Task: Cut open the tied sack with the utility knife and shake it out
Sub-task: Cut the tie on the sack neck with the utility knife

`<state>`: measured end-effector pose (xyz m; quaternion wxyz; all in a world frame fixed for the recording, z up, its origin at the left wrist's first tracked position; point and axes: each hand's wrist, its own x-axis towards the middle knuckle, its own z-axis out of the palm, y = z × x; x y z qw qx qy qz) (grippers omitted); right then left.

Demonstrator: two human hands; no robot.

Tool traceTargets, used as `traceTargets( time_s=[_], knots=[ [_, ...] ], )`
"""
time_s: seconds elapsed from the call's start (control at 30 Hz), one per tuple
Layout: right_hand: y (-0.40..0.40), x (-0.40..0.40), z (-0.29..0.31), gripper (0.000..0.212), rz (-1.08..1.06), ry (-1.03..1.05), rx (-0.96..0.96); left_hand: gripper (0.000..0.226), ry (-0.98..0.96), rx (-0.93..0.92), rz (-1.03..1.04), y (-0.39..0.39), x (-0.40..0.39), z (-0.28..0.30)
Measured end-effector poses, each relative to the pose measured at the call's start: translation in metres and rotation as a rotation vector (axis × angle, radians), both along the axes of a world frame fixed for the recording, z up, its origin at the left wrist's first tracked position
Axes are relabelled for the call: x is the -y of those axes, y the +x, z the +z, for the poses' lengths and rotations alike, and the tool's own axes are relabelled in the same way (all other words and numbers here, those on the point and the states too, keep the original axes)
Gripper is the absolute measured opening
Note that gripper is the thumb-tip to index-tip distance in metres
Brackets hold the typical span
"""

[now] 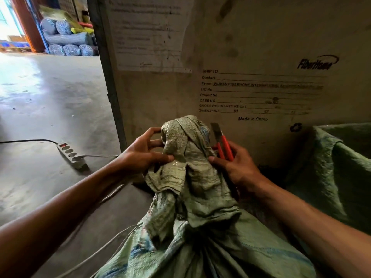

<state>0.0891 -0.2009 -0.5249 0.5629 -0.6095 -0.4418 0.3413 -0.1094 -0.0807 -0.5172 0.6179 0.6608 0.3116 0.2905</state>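
A green woven sack stands in front of me, its top gathered into a thick knot. My left hand grips the knot from the left, thumb and fingers pinching the fabric. On the knot's right side, my right hand holds a red utility knife; its thumb presses on the sack. The knife's blade is out and points up, just right of the knot and apart from it.
A big wooden crate with printed shipping text stands right behind the sack. Another green sack lies open at the right. A white power strip and cables lie on the concrete floor at the left. Wrapped rolls are stacked far back.
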Motion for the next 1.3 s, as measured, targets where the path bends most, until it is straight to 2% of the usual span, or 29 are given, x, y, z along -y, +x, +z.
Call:
traceTargets(
  time_s=[0.13,0.23,0.3,0.37,0.47,0.5,0.53,0.57,0.6,0.63,0.67,0.7,0.77,0.83,0.9,1.0,1.13,1.2,1.3],
  knots=[
    [0.011,0.003,0.001,0.032,0.009,-0.126,0.067,0.067,-0.033,-0.035,0.027,0.001,0.002,-0.003],
    [0.014,0.004,0.009,0.035,-0.134,-0.091,0.208,0.07,-0.024,-0.085,0.182,0.003,-0.001,-0.003],
    [0.012,0.004,0.015,0.041,-0.175,-0.035,0.221,0.074,-0.058,-0.098,0.175,0.009,0.004,-0.003],
    [0.003,0.002,0.018,0.043,-0.132,-0.031,0.175,0.061,-0.096,-0.1,0.093,0.02,0.016,-0.001],
    [-0.008,-0.001,0.017,0.047,-0.059,-0.08,0.13,0.029,-0.261,0.038,-0.109,0.034,0.029,0.008],
    [-0.005,-0.001,0.016,0.045,-0.037,-0.08,0.117,0.025,-0.279,0.084,-0.109,0.034,0.03,0.011],
    [-0.001,0.001,0.018,0.039,-0.012,-0.08,0.102,0.021,-0.204,0.091,-0.05,0.033,0.026,0.012],
    [0.006,0.003,0.021,0.031,0.015,-0.078,0.091,0.021,-0.072,0.048,0.055,0.031,0.02,0.013],
    [0.01,0.006,0.025,0.025,0.036,-0.085,0.082,0.031,0.076,-0.028,0.148,0.028,0.013,0.01],
    [0.014,0.008,0.029,0.023,0.057,-0.107,0.098,0.048,0.159,-0.094,0.176,0.026,0.009,0.006],
    [0.016,0.01,0.033,0.027,0.07,-0.137,0.13,0.061,0.181,-0.13,0.113,0.025,0.006,0.002],
    [0.02,0.01,0.034,0.038,0.084,-0.167,0.175,0.064,0.124,-0.116,0.02,0.025,0.005,-0.001],
    [0.022,0.009,0.036,0.052,0.123,-0.233,0.269,0.048,-0.01,-0.039,-0.109,0.029,0.004,-0.009],
    [0.023,0.009,0.042,0.043,0.126,-0.289,0.323,0.042,0.018,0.004,-0.036,0.033,0.001,-0.012],
    [0.025,0.01,0.053,0.033,0.022,-0.317,0.391,0.041,0.099,-0.009,0.104,0.037,0.0,-0.013],
    [0.025,0.016,0.08,0.016,-0.101,-0.31,0.563,0.039,0.082,-0.013,0.221,0.037,-0.008,-0.018],
    [0.003,0.02,0.098,0.004,0.098,-0.448,0.638,0.048,0.037,-0.093,0.27,0.03,-0.018,-0.024],
    [-0.012,0.022,0.086,0.011,0.207,-0.526,0.684,0.052,0.073,-0.154,0.334,0.028,-0.018,-0.023],
    [-0.029,0.024,0.063,0.006,0.241,-0.542,0.731,0.048,0.152,-0.208,0.424,0.028,-0.015,-0.02]
  ],
)
